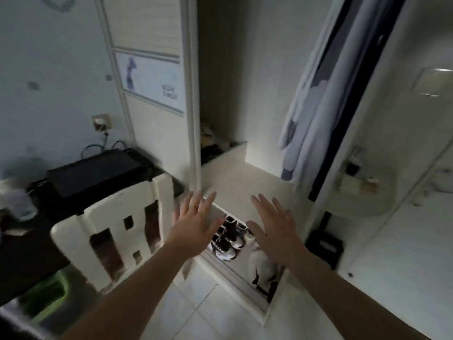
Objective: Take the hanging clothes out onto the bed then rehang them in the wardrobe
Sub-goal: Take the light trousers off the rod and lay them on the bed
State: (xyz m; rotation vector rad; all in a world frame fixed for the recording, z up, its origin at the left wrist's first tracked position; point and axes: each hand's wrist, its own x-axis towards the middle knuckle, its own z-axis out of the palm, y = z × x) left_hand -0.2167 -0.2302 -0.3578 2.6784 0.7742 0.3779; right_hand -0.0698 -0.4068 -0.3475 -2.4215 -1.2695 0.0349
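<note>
Both spread empty, our left hand [193, 218] and right hand [273, 229] face limp pale-blue hanging clothes [310, 114], likely light; we'd lift by their unseen hangers.

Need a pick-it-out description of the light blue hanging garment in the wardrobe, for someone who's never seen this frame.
Find the open wardrobe in the middle of the view; clothes hang at its right side, above the pale shelf. The light blue garment is the leftmost of them. Unlike the whiter piece and dark strip beside it, its sleeve dangles to a darker blue cuff.
</note>
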